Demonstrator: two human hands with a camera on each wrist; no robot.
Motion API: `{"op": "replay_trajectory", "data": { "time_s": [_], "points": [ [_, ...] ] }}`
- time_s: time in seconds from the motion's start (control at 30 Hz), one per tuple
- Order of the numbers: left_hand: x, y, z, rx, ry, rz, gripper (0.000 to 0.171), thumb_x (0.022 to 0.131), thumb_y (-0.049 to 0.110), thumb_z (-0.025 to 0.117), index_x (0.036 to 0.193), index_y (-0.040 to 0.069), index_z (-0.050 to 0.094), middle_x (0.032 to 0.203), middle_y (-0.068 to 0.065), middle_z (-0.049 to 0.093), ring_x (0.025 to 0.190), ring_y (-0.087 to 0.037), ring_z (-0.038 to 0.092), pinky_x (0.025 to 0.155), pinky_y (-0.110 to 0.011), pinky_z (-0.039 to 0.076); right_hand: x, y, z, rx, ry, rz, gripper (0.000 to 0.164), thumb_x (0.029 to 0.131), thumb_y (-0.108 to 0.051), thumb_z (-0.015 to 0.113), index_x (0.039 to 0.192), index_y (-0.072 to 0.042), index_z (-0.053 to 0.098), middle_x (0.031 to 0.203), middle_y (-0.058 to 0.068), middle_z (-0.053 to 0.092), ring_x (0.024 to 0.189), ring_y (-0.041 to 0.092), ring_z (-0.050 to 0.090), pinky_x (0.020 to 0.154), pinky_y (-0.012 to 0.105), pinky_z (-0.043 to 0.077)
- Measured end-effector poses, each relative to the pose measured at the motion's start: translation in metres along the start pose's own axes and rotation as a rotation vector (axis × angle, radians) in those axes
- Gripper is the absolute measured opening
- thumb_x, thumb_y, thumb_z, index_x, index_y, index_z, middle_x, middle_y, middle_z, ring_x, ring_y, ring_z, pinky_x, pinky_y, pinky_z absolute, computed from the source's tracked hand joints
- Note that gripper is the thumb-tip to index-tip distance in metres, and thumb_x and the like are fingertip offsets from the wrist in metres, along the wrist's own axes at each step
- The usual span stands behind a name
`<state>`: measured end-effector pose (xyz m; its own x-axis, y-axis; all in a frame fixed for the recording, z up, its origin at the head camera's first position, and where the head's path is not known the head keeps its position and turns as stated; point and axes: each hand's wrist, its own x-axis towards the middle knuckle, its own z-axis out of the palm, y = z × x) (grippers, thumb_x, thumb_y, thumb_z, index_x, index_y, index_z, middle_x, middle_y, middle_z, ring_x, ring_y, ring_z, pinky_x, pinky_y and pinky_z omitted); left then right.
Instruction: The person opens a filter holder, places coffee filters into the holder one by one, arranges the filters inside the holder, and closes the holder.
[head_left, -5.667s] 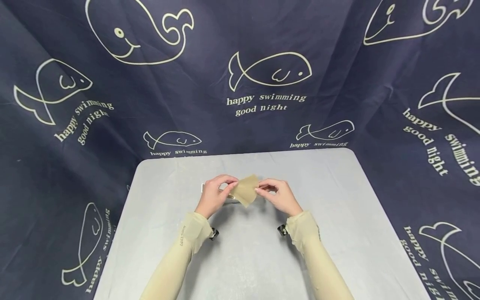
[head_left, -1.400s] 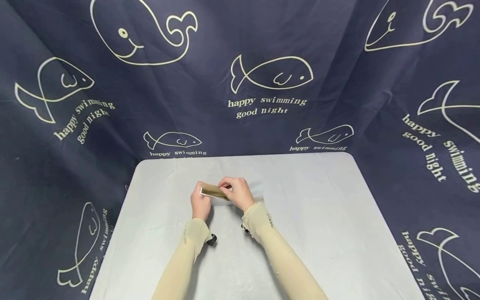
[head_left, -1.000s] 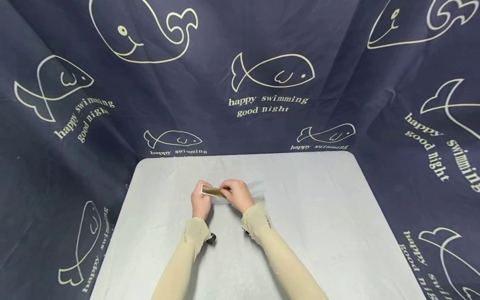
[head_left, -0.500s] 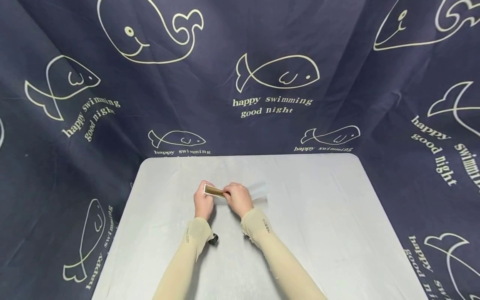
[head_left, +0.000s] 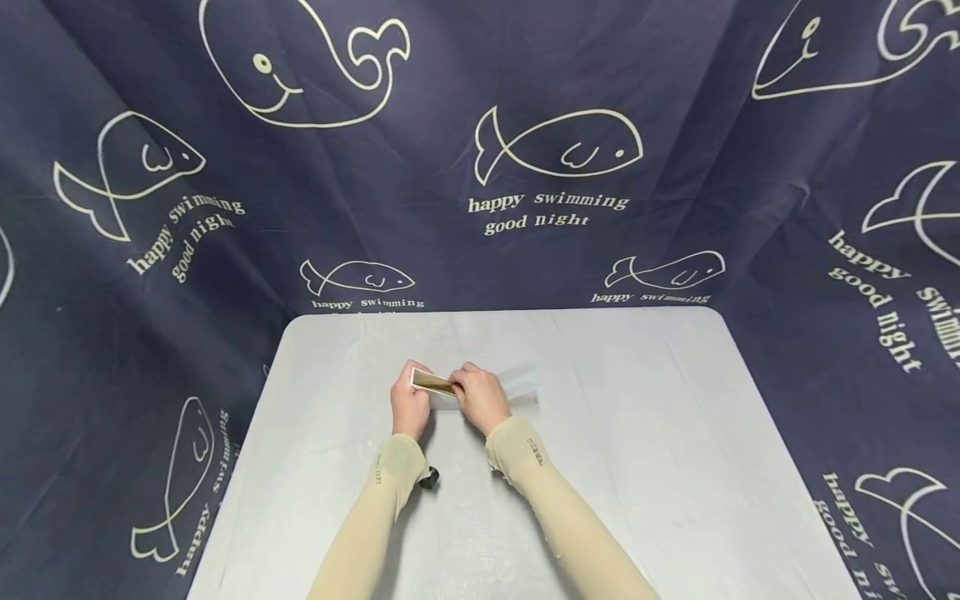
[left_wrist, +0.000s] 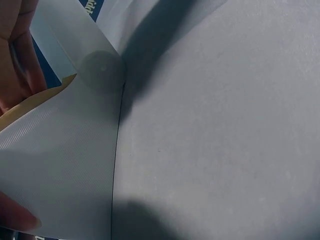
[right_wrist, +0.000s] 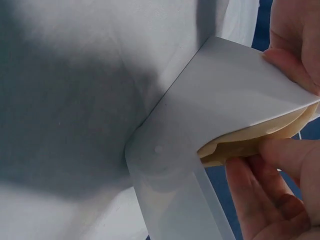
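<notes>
My left hand [head_left: 410, 402] grips the left end of a white box [right_wrist: 240, 82] standing on the table, its thumb [left_wrist: 17, 215] lying along the box wall in the left wrist view. Inside the box's narrow mouth sit tan paper coffee filters [right_wrist: 255, 137], their curved edges at the rim. My right hand [head_left: 480, 396] is at the right end of the mouth, its thumb and fingers pinching the filters' edge. A translucent lid [right_wrist: 175, 205] hangs folded back from the box's right end on a round hinge. How many filters the right hand pinches I cannot tell.
The box rests on a pale grey table [head_left: 637, 433] with rounded far corners. Dark blue fabric [head_left: 420, 200] printed with whales and fish rises behind and at both sides. Black wrist straps show under the sleeves.
Earlier, both hands held one fan-shaped filter spread above the table. Now the left hand grips the box and the right hand is at its mouth. Recently the filters have sunk lower inside.
</notes>
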<state>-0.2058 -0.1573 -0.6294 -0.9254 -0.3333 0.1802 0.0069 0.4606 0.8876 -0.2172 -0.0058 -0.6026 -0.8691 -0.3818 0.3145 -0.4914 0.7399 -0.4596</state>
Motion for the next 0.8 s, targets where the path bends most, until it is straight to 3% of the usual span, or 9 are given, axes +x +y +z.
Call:
{"op": "replay_trajectory", "data": {
  "time_s": [0.27, 0.47, 0.63, 0.8],
  "points": [
    [0.000, 0.000, -0.002, 0.013, -0.016, 0.021, 0.027, 0.081, -0.013, 0.052, 0.090, 0.010, 0.063, 0.084, -0.011, 0.072, 0.082, -0.031, 0.069, 0.074, -0.043, 0.053, 0.003, 0.000, 0.006, -0.135, -0.026, 0.013, 0.009, 0.086, -0.008, 0.081, 0.088, -0.017, 0.081, 0.079, -0.001, 0.072, 0.075, 0.019, 0.070, 0.071, 0.037, 0.058],
    [-0.001, -0.001, 0.001, 0.001, -0.008, 0.021, 0.026, 0.084, -0.011, 0.052, 0.089, 0.013, 0.062, 0.083, -0.009, 0.071, 0.079, -0.029, 0.067, 0.072, -0.041, 0.051, -0.001, -0.002, 0.001, -0.163, -0.014, -0.023, 0.010, 0.085, -0.007, 0.081, 0.090, -0.016, 0.080, 0.081, 0.000, 0.071, 0.075, 0.020, 0.068, 0.071, 0.036, 0.057],
    [-0.001, -0.003, 0.002, -0.003, -0.001, 0.024, 0.024, 0.084, -0.009, 0.054, 0.089, 0.012, 0.063, 0.083, -0.009, 0.071, 0.080, -0.029, 0.067, 0.074, -0.043, 0.052, -0.006, -0.005, -0.017, -0.152, 0.024, -0.022, 0.019, 0.086, -0.008, 0.080, 0.103, -0.015, 0.079, 0.092, 0.001, 0.073, 0.084, 0.022, 0.069, 0.077, 0.037, 0.058],
    [-0.001, -0.003, 0.000, -0.008, 0.004, 0.025, 0.024, 0.082, -0.011, 0.054, 0.089, 0.011, 0.063, 0.084, -0.010, 0.072, 0.081, -0.030, 0.067, 0.076, -0.044, 0.052, -0.008, 0.004, -0.049, -0.103, 0.124, -0.026, 0.027, 0.091, -0.015, 0.075, 0.117, -0.014, 0.076, 0.107, 0.002, 0.075, 0.102, 0.023, 0.069, 0.091, 0.038, 0.057]
  ]
}}
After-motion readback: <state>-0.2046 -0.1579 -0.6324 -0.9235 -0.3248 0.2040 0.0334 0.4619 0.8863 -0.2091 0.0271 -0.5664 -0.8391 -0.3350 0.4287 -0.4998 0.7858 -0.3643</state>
